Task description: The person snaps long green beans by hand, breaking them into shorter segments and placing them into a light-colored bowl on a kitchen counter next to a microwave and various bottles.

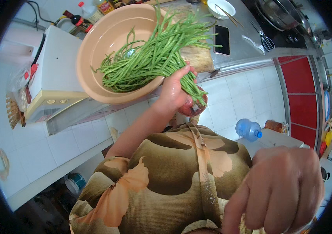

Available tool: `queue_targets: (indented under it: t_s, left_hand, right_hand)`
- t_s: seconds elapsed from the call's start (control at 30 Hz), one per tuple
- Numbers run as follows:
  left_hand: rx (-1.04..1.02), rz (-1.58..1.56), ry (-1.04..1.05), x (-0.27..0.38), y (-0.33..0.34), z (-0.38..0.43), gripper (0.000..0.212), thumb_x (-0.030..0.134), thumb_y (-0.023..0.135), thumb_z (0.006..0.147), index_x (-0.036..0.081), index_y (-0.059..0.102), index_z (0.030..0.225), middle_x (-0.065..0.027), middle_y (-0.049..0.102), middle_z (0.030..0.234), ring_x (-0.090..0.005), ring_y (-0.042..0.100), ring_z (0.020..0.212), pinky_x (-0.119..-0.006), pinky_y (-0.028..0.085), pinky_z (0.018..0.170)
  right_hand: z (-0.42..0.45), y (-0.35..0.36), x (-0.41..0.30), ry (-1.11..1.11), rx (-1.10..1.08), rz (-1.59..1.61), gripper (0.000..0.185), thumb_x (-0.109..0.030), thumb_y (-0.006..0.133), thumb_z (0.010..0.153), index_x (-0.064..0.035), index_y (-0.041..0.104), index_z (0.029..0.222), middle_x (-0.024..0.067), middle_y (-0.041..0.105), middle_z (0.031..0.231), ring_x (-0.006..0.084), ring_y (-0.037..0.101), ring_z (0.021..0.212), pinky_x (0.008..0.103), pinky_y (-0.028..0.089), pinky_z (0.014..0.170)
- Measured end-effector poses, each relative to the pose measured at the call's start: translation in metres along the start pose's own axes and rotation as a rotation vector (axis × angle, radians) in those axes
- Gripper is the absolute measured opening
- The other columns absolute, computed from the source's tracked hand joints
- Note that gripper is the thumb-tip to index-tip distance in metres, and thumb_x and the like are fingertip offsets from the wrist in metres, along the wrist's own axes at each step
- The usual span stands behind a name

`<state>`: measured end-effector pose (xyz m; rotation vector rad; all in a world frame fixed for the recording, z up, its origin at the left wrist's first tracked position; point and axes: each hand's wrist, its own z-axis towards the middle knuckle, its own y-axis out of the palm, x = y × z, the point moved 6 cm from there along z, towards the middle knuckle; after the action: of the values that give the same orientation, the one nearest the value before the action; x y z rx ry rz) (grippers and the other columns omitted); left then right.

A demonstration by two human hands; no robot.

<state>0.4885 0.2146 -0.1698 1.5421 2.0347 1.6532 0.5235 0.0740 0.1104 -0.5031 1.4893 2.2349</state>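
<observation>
My left hand (176, 84) grips a large bunch of long green beans (154, 58) near its ends, over the rim of a beige plastic basin (88, 73). Much of the bunch lies in the basin. The rest spreads right over a wooden cutting board (196, 57) on the metal counter. At the lower right, close to the camera, is my right hand (274, 190), its back showing and its fingers bent down, away from the beans. Its palm side is hidden, so whether it holds anything cannot be told.
A smartphone (222, 40), a white bowl (221, 9) with chopsticks and scissors (266, 41) lie right of the board. A pot (279, 13) stands at the upper right. Bottles (78, 22) stand behind the basin, a white appliance (57, 61) left of it. A blue water jug (248, 130) lies at right.
</observation>
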Motion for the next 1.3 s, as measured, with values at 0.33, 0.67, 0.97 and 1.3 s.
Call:
queue_targets:
  t_s: [0.33,0.67,0.97,1.3]
  left_hand:
    - [0.031,-0.101,-0.03,-0.003,0.002,-0.003,0.016,0.012,0.06,0.082,0.007,0.054,0.096,-0.0057,0.059,0.081,-0.0172,0.056,0.075,-0.032,0.046,0.067]
    - [0.045,-0.044,-0.039,0.003,0.0,-0.003,0.024,0.012,0.062,0.08,0.007,0.052,0.102,-0.0055,0.057,0.085,-0.0183,0.056,0.079,-0.033,0.046,0.069]
    - [0.025,-0.04,-0.019,0.001,0.003,-0.004,0.024,0.013,0.063,0.08,0.005,0.053,0.1,-0.0063,0.057,0.084,-0.0181,0.056,0.078,-0.031,0.047,0.068]
    - [-0.027,-0.123,-0.075,-0.004,0.002,-0.003,0.021,0.013,0.06,0.077,0.005,0.055,0.096,-0.0071,0.057,0.082,-0.0201,0.055,0.076,-0.035,0.045,0.07]
  right_hand:
    - [0.032,-0.067,-0.012,0.016,-0.262,-0.116,0.014,-0.011,0.052,0.082,-0.0065,0.048,0.069,0.0039,0.046,0.065,0.0103,0.046,0.052,0.0377,0.054,0.064]
    - [0.076,-0.222,-0.005,0.159,0.595,-1.103,0.021,-0.027,0.056,0.083,-0.0058,0.057,0.087,-0.002,0.045,0.066,0.0045,0.037,0.053,0.0197,0.032,0.048]
    - [0.1,-0.206,0.01,0.403,0.28,-1.912,0.016,-0.013,0.056,0.076,0.0028,0.057,0.077,0.0014,0.052,0.06,0.0071,0.044,0.058,0.0248,0.039,0.054]
    - [0.035,-0.203,0.031,0.612,0.304,-1.718,0.012,-0.009,0.059,0.07,0.0023,0.058,0.075,0.0047,0.053,0.057,0.0096,0.045,0.053,0.0266,0.039,0.05]
